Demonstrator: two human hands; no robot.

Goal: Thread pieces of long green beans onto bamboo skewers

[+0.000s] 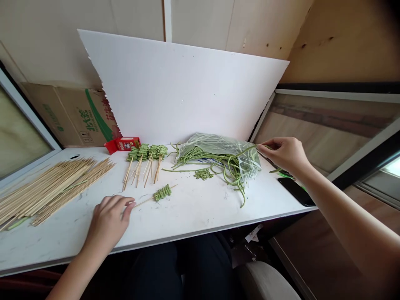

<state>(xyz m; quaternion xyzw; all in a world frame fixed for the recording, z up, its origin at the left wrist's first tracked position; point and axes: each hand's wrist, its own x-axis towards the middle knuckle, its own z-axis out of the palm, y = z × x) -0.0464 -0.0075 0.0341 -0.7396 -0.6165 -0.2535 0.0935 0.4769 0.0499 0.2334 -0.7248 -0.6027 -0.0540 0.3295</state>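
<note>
Now L hand [108, 223] fingers pinch skewer [154, 196], tip pointing up-right; R hand [286, 154] fingers grip bean [246, 151].

The tabletop [193, 216] looks like a matt white board, a bit scuffed and speckled. Same matt white stuff for the sheet [187, 91] propped at the far side, with a ragged torn left edge. The skewers [50, 187] on the left are pale bare wood or bamboo, dry looking. The bag [225, 148] around the long beans [215, 162] is thin clear plastic, crinkly and shiny. The carton [75, 116] far left is plain brown cardboard with green print. The walls are raw plywood, and the phone [295, 191] on the right is glossy black.
</note>
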